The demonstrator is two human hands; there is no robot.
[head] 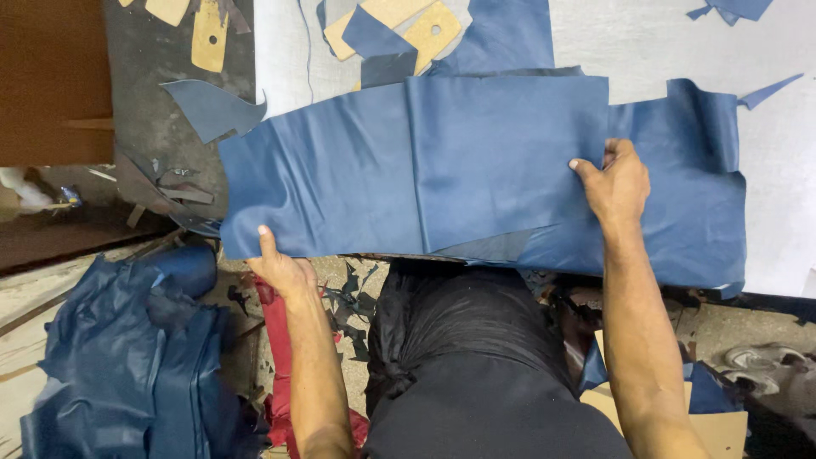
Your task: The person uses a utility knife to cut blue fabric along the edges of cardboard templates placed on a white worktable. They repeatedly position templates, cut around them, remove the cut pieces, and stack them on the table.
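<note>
A large blue leather sheet (408, 170) lies spread across the pale cutting table (663, 42), with its left part hanging past the table's edge. My left hand (280, 268) pinches the sheet's lower left edge, thumb on top. My right hand (616, 183) grips a fold of the same sheet right of centre, fingers curled under the edge. Another layer of blue leather (697, 195) lies beneath it on the right.
Tan cardboard patterns (425, 25) and blue scraps lie at the table's far side. A heap of blue leather (127, 357) sits at lower left. Red material (276, 348) and offcuts litter the floor. More cardboard (722, 429) lies at lower right.
</note>
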